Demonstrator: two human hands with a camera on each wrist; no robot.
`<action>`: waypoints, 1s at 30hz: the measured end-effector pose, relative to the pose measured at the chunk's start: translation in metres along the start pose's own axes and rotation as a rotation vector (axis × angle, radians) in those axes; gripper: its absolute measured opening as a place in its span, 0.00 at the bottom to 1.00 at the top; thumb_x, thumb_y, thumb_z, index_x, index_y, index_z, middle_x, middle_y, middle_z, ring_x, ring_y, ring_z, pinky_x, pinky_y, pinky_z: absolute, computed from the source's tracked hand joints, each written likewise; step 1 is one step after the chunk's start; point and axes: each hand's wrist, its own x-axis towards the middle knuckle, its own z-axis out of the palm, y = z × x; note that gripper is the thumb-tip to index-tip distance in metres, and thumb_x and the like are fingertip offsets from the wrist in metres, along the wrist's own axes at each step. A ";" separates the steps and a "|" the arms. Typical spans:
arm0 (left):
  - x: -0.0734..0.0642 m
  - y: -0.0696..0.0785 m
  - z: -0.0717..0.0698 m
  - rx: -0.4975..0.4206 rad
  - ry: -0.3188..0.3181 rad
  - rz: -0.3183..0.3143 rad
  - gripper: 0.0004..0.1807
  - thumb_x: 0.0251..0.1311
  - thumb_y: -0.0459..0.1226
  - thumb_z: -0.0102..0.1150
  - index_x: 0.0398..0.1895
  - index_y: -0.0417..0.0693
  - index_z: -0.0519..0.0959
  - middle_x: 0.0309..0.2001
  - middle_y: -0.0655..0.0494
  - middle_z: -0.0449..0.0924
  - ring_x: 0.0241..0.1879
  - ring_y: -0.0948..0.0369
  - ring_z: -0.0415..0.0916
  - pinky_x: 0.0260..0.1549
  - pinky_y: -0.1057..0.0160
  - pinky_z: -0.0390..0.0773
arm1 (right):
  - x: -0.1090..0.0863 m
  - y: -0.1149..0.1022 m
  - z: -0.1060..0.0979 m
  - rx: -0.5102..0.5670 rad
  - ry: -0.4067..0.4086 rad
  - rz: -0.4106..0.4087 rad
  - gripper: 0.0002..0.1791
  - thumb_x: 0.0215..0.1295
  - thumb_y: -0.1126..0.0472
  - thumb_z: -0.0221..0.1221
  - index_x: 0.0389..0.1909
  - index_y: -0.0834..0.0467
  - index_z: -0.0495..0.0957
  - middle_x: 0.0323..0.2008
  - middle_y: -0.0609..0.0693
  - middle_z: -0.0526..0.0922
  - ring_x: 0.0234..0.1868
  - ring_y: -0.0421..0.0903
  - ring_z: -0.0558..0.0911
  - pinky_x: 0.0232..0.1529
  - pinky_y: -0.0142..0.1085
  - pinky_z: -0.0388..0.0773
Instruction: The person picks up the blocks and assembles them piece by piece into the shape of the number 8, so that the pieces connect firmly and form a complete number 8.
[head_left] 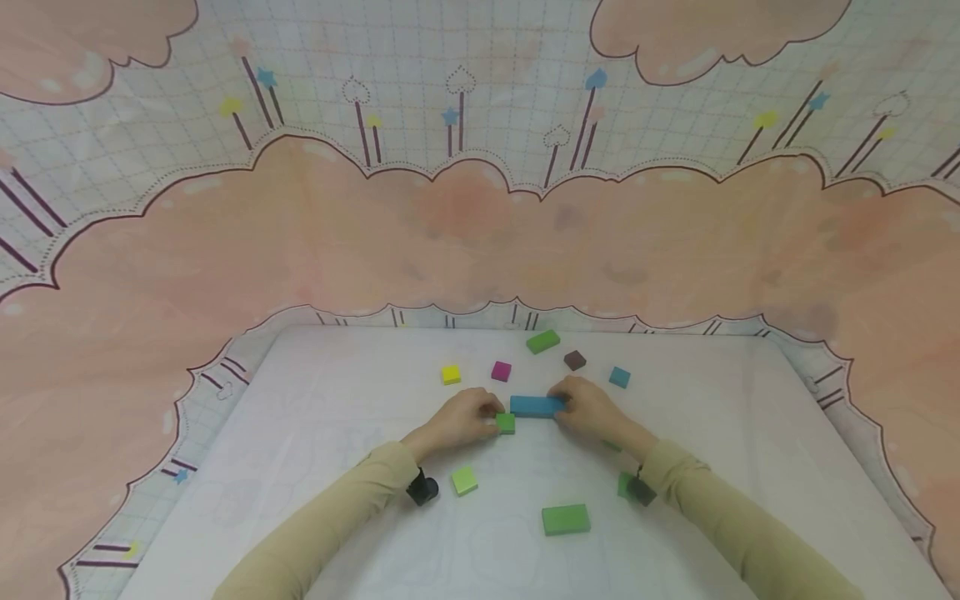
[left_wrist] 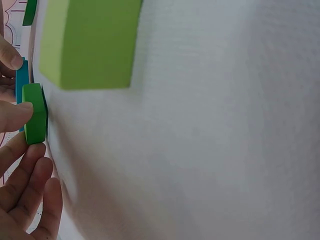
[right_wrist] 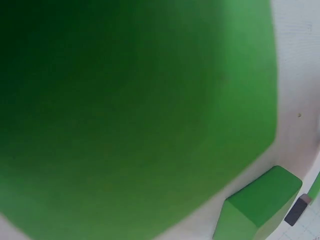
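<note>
My left hand (head_left: 459, 421) pinches a small green block (head_left: 506, 424) near the middle of the white table. In the left wrist view its thumb lies on the face of that green block (left_wrist: 34, 117), with fingers at the lower end. Just behind and to the right lies a long blue block (head_left: 531, 407). My right hand (head_left: 592, 410) grips the blue block's right end, partly hiding it. The right wrist view shows neither hand; a very close green block (right_wrist: 165, 130) fills most of it.
Behind the hands lie a yellow block (head_left: 451, 375), a magenta block (head_left: 501, 372), a long green block (head_left: 543, 342), a brown block (head_left: 575, 360) and a small blue block (head_left: 619, 377). Nearer are a light green block (head_left: 464, 481) and a larger green block (head_left: 566, 520). Others sit partly under the right forearm.
</note>
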 end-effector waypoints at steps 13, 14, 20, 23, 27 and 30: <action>-0.001 0.000 0.000 0.003 0.011 0.018 0.14 0.55 0.36 0.65 0.45 0.45 0.81 0.42 0.55 0.81 0.43 0.60 0.75 0.50 0.58 0.77 | 0.001 -0.002 0.001 0.000 -0.015 -0.001 0.19 0.54 0.66 0.64 0.50 0.60 0.79 0.45 0.53 0.81 0.50 0.51 0.79 0.55 0.47 0.77; -0.001 -0.001 0.000 0.003 0.012 0.019 0.14 0.55 0.36 0.65 0.45 0.45 0.81 0.42 0.55 0.81 0.43 0.60 0.75 0.50 0.58 0.77 | 0.001 -0.002 0.000 -0.004 -0.016 -0.003 0.19 0.54 0.66 0.64 0.50 0.60 0.79 0.45 0.53 0.81 0.50 0.51 0.79 0.55 0.47 0.76; 0.000 -0.003 0.001 0.015 0.017 0.022 0.14 0.55 0.37 0.66 0.45 0.46 0.81 0.41 0.55 0.82 0.43 0.61 0.75 0.49 0.59 0.77 | 0.002 -0.002 0.001 -0.041 -0.018 -0.029 0.18 0.53 0.66 0.64 0.48 0.60 0.80 0.41 0.53 0.81 0.48 0.51 0.79 0.55 0.48 0.76; 0.000 -0.003 0.002 0.025 0.019 0.026 0.13 0.55 0.37 0.66 0.44 0.46 0.81 0.41 0.56 0.82 0.42 0.62 0.76 0.49 0.60 0.78 | 0.003 -0.002 0.001 -0.048 -0.015 -0.038 0.18 0.53 0.66 0.64 0.47 0.60 0.80 0.41 0.52 0.81 0.48 0.51 0.79 0.55 0.48 0.76; 0.000 -0.002 0.002 0.027 0.018 0.019 0.13 0.55 0.37 0.66 0.44 0.46 0.81 0.41 0.56 0.82 0.43 0.61 0.76 0.49 0.60 0.78 | 0.004 -0.001 0.001 -0.065 -0.011 -0.060 0.18 0.52 0.67 0.65 0.47 0.61 0.80 0.39 0.52 0.81 0.46 0.51 0.79 0.55 0.48 0.76; 0.000 -0.001 0.002 0.026 0.012 0.008 0.13 0.55 0.38 0.66 0.44 0.46 0.82 0.41 0.56 0.82 0.43 0.61 0.76 0.49 0.61 0.78 | 0.005 0.000 0.001 -0.071 -0.015 -0.062 0.18 0.52 0.66 0.65 0.47 0.60 0.80 0.39 0.52 0.81 0.45 0.50 0.79 0.54 0.47 0.76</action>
